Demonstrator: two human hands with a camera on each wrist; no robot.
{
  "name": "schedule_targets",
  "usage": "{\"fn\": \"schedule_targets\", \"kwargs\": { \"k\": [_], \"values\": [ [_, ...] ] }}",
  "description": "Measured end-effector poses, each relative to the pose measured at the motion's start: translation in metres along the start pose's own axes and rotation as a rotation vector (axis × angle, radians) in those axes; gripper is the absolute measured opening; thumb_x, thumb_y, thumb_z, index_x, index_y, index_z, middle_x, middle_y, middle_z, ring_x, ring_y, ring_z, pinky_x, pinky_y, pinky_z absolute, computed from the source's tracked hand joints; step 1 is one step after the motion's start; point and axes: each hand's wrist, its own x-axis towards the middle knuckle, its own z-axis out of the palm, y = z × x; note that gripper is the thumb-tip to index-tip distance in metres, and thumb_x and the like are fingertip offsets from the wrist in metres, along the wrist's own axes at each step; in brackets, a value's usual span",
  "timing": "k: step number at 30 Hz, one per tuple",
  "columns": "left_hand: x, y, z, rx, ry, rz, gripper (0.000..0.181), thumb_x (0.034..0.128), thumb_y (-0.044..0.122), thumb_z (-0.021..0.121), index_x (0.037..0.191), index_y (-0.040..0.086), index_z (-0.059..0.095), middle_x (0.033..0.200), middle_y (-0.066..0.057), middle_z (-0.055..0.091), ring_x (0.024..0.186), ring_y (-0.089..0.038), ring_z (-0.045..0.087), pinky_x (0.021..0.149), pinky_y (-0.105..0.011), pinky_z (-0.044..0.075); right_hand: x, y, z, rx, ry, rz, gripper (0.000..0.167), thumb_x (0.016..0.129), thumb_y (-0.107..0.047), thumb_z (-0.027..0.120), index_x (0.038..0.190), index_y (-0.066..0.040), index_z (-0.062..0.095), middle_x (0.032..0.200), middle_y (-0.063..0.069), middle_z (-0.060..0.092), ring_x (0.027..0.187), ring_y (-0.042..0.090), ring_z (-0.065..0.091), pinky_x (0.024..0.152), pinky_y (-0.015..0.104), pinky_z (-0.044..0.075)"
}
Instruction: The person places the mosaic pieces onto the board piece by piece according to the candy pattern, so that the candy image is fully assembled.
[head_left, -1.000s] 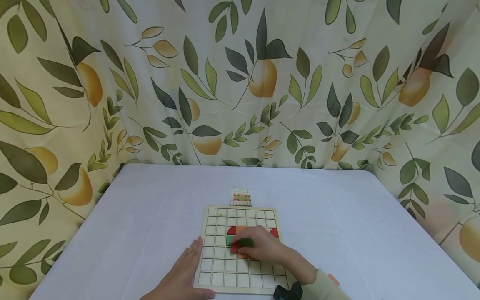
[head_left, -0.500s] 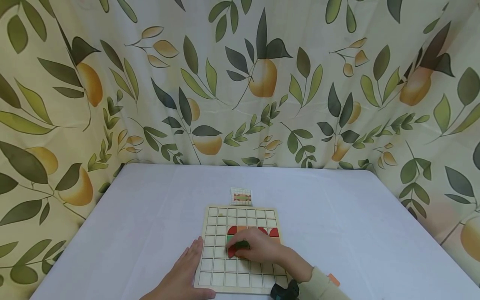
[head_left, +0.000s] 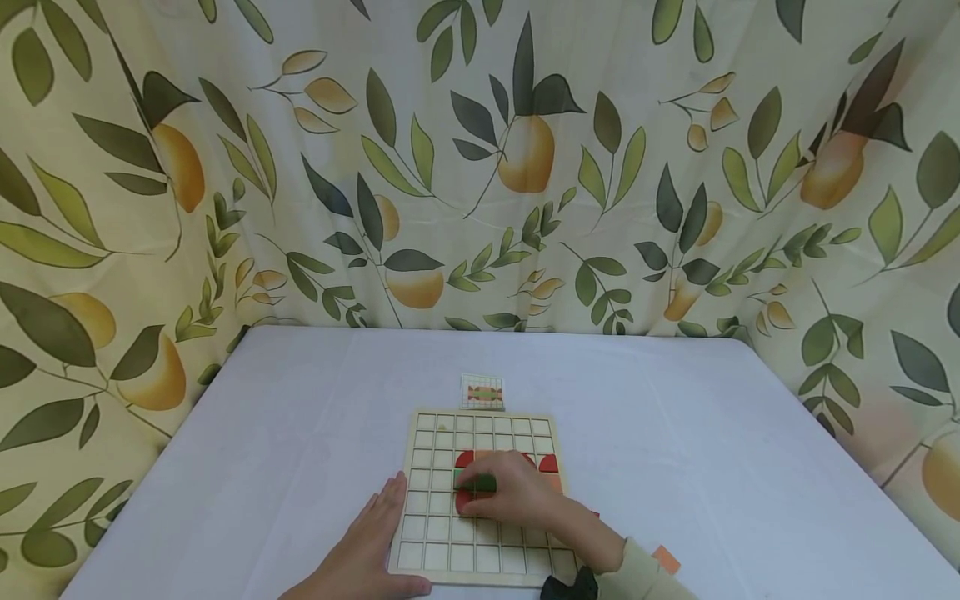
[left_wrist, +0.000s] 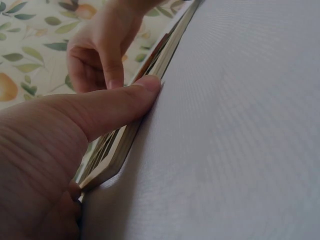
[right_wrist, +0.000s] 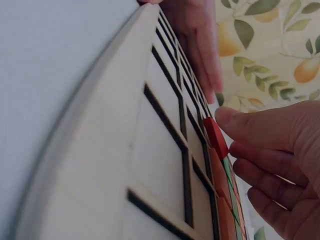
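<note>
A square wooden grid board [head_left: 438, 529] lies on the white table, partly filled with red, orange and green tiles. My left hand [head_left: 363, 542] rests along its left side with fingers straight; in the left wrist view the thumb [left_wrist: 117, 105] lies against the front edge. My right hand [head_left: 517, 492] is over the middle of the board, thumb and curled fingers pinching a red tile with a rounded edge [head_left: 462, 502] at the lower left of the pattern. The red tile [right_wrist: 216, 137] sits at the grid beside orange tiles [right_wrist: 220, 172]. The hand hides several tiles.
A small card [head_left: 482, 392] with a coloured grid pattern lies just beyond the board. An orange tile [head_left: 666, 559] is on the table by the right sleeve. A black device [head_left: 570, 586] is at the right wrist. A patterned curtain [head_left: 480, 167] hangs behind.
My right hand has shifted slightly left with the red tile, which has gone from tilted to lying lower at the grid. The left hand stays put.
</note>
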Motion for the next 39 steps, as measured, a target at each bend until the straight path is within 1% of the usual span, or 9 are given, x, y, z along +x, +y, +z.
{"fn": "schedule_targets", "kwargs": {
  "k": [4,9,15,16,20,26,28,36,39],
  "values": [
    [0.0002,0.0002,0.0001,0.011,0.002,-0.005,0.125,0.0619,0.066,0.068,0.146,0.0,0.005,0.152,-0.012,0.007,0.138,-0.028,0.003,0.094,-0.004,-0.015,0.0007,-0.0018,0.0018,0.014,-0.009,0.014,0.02,0.074,-0.021,0.078,0.092,-0.014,0.071,0.086,-0.014,0.064,0.08,0.004,0.056,0.073,0.021,0.048],
    [-0.0002,-0.0002,0.0004,0.013,0.008,0.001,0.125,0.0615,0.066,0.068,0.146,-0.001,0.006,0.152,-0.012,0.007,0.138,-0.029,0.004,0.095,-0.004,-0.014,0.0003,-0.0021,0.0049,0.005,-0.009,0.005,0.019,0.076,-0.018,0.076,0.094,-0.013,0.071,0.085,-0.014,0.063,0.077,0.004,0.054,0.07,0.02,0.048],
    [-0.0002,-0.0017,0.0007,0.009,0.023,0.04,0.123,0.0635,0.067,0.067,0.145,-0.004,0.008,0.152,-0.015,0.008,0.138,-0.031,0.005,0.095,-0.005,-0.013,-0.0011,-0.0028,0.0078,-0.02,-0.029,0.009,0.018,0.079,-0.016,0.073,0.097,-0.016,0.07,0.09,-0.015,0.063,0.08,0.003,0.053,0.072,0.019,0.048],
    [-0.0002,-0.0019,0.0008,0.012,0.027,0.049,0.123,0.0639,0.067,0.066,0.145,-0.005,0.008,0.151,-0.016,0.009,0.137,-0.032,0.006,0.096,-0.005,-0.013,-0.0012,-0.0029,0.008,-0.025,-0.03,0.006,0.017,0.08,-0.016,0.073,0.097,-0.016,0.07,0.091,-0.015,0.063,0.08,0.003,0.053,0.072,0.019,0.048],
    [-0.0004,-0.0016,0.0008,0.01,0.03,0.052,0.123,0.0639,0.067,0.067,0.145,-0.005,0.008,0.151,-0.016,0.009,0.137,-0.032,0.006,0.096,-0.005,-0.013,-0.0013,-0.0025,0.0079,-0.028,-0.034,-0.013,0.017,0.08,-0.013,0.072,0.097,-0.016,0.07,0.091,-0.015,0.063,0.08,0.002,0.054,0.073,0.019,0.048],
    [-0.0006,-0.0008,0.0001,0.015,0.037,0.064,0.123,0.0644,0.067,0.066,0.144,-0.007,0.008,0.151,-0.019,0.01,0.137,-0.033,0.006,0.096,-0.005,-0.013,-0.0015,0.0004,0.0069,-0.038,-0.036,-0.063,0.019,0.08,-0.01,0.071,0.099,-0.014,0.07,0.094,-0.013,0.064,0.084,0.0,0.055,0.075,0.018,0.048],
    [-0.0007,-0.0004,-0.0002,0.018,0.039,0.068,0.123,0.0644,0.066,0.067,0.144,-0.007,0.009,0.15,-0.019,0.01,0.137,-0.034,0.006,0.096,-0.005,-0.013,-0.0015,0.0015,0.0068,-0.036,-0.04,-0.068,0.02,0.08,-0.01,0.071,0.1,-0.014,0.07,0.095,-0.013,0.064,0.086,0.0,0.055,0.076,0.019,0.048],
    [-0.0013,0.0017,-0.0015,0.004,0.034,0.046,0.124,0.0632,0.067,0.067,0.144,-0.006,0.007,0.151,-0.019,0.008,0.137,-0.033,0.004,0.095,-0.005,-0.015,-0.0024,-0.0005,0.0035,-0.024,-0.059,-0.05,0.024,0.08,-0.009,0.071,0.102,-0.017,0.069,0.1,-0.013,0.064,0.093,0.001,0.055,0.081,0.021,0.047],
    [-0.0013,0.002,-0.0014,0.001,0.036,0.036,0.125,0.0625,0.067,0.067,0.144,-0.005,0.007,0.151,-0.018,0.008,0.137,-0.033,0.004,0.094,-0.005,-0.015,-0.0026,0.001,0.0032,-0.016,-0.063,-0.061,0.024,0.08,-0.008,0.071,0.102,-0.016,0.069,0.099,-0.013,0.064,0.093,0.001,0.056,0.081,0.021,0.047]
  ]
}}
